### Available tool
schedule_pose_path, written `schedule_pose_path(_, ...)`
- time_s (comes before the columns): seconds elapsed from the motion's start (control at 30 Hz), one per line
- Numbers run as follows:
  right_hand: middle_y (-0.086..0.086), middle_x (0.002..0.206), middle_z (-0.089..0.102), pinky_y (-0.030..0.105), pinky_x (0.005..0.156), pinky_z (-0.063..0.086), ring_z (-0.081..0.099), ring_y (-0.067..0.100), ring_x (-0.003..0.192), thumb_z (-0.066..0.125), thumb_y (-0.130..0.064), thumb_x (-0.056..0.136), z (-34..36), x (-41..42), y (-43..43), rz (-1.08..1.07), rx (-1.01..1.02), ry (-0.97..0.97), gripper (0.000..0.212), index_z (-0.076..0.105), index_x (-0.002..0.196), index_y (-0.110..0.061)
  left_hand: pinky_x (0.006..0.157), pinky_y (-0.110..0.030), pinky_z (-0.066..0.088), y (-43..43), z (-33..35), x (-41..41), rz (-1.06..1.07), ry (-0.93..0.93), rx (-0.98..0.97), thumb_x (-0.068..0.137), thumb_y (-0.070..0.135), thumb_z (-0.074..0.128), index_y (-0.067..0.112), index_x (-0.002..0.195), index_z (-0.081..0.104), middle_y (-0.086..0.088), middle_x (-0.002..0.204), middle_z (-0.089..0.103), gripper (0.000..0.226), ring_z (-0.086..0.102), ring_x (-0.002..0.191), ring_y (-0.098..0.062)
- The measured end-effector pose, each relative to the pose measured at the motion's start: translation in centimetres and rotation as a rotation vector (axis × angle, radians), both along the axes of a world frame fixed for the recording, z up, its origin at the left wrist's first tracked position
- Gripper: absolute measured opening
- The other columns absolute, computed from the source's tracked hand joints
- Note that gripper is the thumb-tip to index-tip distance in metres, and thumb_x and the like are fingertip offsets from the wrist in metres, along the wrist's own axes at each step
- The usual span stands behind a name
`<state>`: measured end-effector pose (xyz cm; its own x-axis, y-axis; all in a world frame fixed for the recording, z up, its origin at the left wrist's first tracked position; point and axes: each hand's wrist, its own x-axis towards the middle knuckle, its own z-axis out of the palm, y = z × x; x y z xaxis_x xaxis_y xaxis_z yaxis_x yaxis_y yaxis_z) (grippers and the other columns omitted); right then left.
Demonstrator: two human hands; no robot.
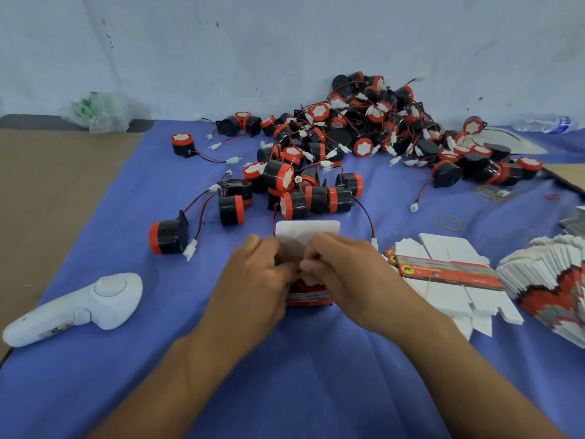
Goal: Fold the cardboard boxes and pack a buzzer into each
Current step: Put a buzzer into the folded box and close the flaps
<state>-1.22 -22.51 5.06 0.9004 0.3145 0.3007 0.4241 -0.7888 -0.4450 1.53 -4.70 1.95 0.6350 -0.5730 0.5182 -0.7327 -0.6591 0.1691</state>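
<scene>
At the lower centre, the left hand (253, 280) and right hand (343, 277) both pinch the box (308, 296) — its white flap (307, 231) stands up, a buzzer (305, 285) inside.

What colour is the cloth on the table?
Blue-purple. The cloth shows best in the head view, the only one here.

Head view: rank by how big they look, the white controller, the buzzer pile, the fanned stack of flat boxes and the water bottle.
1. buzzer pile
2. white controller; it lies nearer the camera, so the gap is unsure
3. fanned stack of flat boxes, cut off by the frame edge
4. water bottle
</scene>
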Motion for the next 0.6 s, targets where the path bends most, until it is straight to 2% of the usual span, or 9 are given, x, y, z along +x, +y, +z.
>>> schedule_pose_path(0.03, -0.004, 0.084, 0.055, 0.019, 0.061, 0.036, 0.048, 0.014, 0.072, 0.057, -0.017, 0.100, -0.1, 0.1, 0.0, 0.001, 0.001, 0.008, 0.012, 0.058, 0.089, -0.012, 0.065, -0.045, 0.044, 0.1, 0.1, 0.0, 0.004, 0.032, 0.007, 0.094, 0.019, 0.039, 0.010, 0.092, 0.075, -0.009, 0.092, 0.061, 0.038, 0.048, 0.076, -0.030)
schedule_pose_path(0.1, 0.002, 0.093, 0.058, 0.029, 0.067, 0.044, 0.053, 0.021, 0.079, 0.059, -0.009, 0.096, -0.3, 0.3, -0.1, -0.013, -0.057, 0.033, 0.004, 0.063, 0.093, -0.007, 0.071, -0.044, 0.043, 0.4, 0.2, -0.3, -0.010, 0.116, 0.001, 0.097, 0.025, 0.037, 0.008, 0.099, 0.072, -0.007, 0.095, 0.054, 0.039, 0.044, 0.080, -0.026)
schedule_pose_path(0.17, 0.006, 0.096, 0.058, 0.040, 0.072, 0.046, 0.055, 0.027, 0.083, 0.060, -0.006, 0.093, -0.4, 0.5, 0.0, -0.031, -0.119, 0.046, 0.007, 0.066, 0.096, -0.005, 0.078, -0.031, 0.044, 1.1, 0.3, -0.7, -0.051, 0.199, -0.086, 0.097, 0.023, 0.046, 0.005, 0.105, 0.071, -0.003, 0.094, 0.051, 0.032, 0.046, 0.082, -0.019)
schedule_pose_path(0.23, 0.005, 0.100, 0.057, 0.039, 0.073, 0.047, 0.056, 0.027, 0.085, 0.061, -0.007, 0.094, -0.2, 0.7, 0.0, -0.037, -0.143, 0.042, 0.011, 0.071, 0.099, -0.005, 0.075, -0.016, 0.043, 1.9, 0.4, -0.9, -0.068, 0.207, -0.177, 0.092, 0.015, 0.056, 0.004, 0.108, 0.073, -0.002, 0.091, 0.059, 0.026, 0.052, 0.080, -0.010)
schedule_pose_path(0.27, 0.005, 0.103, 0.054, 0.037, 0.074, 0.047, 0.054, 0.026, 0.087, 0.061, -0.008, 0.095, -0.1, 0.7, 0.1, -0.041, -0.160, 0.036, 0.013, 0.072, 0.101, -0.006, 0.073, -0.014, 0.044, 2.3, 0.4, -0.9, -0.059, 0.197, -0.199, 0.089, 0.012, 0.060, 0.005, 0.105, 0.075, -0.001, 0.089, 0.064, 0.023, 0.056, 0.079, -0.008)
schedule_pose_path(0.37, 0.005, 0.108, 0.046, 0.030, 0.067, 0.037, 0.044, 0.023, 0.086, 0.056, -0.002, 0.093, -0.2, 0.6, 0.2, -0.019, -0.248, 0.022, 0.022, 0.070, 0.110, -0.007, 0.071, -0.024, 0.044, 2.2, 0.3, -0.8, 0.018, 0.204, -0.213, 0.086, 0.005, 0.067, 0.007, 0.095, 0.078, -0.003, 0.085, 0.067, 0.014, 0.061, 0.078, -0.020)
schedule_pose_path(0.43, 0.005, 0.107, 0.044, 0.028, 0.066, 0.030, 0.039, 0.022, 0.085, 0.053, 0.001, 0.090, 0.0, 0.4, 0.3, 0.007, -0.272, 0.025, 0.024, 0.069, 0.108, -0.005, 0.068, -0.023, 0.040, 1.8, 0.2, -1.1, 0.056, 0.183, -0.183, 0.087, 0.010, 0.066, 0.009, 0.090, 0.078, -0.002, 0.084, 0.061, 0.013, 0.054, 0.078, -0.024)
schedule_pose_path(0.53, 0.005, 0.105, 0.048, 0.033, 0.066, 0.040, 0.045, 0.022, 0.085, 0.054, 0.006, 0.086, 0.2, 0.1, 0.0, 0.033, -0.222, 0.011, 0.027, 0.072, 0.103, -0.004, 0.075, -0.020, 0.036, 1.6, -0.1, -1.2, 0.031, 0.218, -0.132, 0.091, 0.032, 0.055, 0.016, 0.086, 0.077, 0.003, 0.091, 0.052, 0.028, 0.044, 0.084, -0.019)
schedule_pose_path(0.6, 0.001, 0.101, 0.057, 0.029, 0.070, 0.047, 0.054, 0.018, 0.086, 0.059, 0.006, 0.086, 0.0, -0.2, 0.1, 0.080, -0.091, -0.017, 0.027, 0.073, 0.104, -0.009, 0.082, -0.030, 0.040, 1.7, -0.1, -1.3, 0.019, 0.231, -0.055, 0.092, 0.046, 0.045, 0.022, 0.087, 0.076, 0.001, 0.098, 0.052, 0.040, 0.044, 0.093, -0.021)
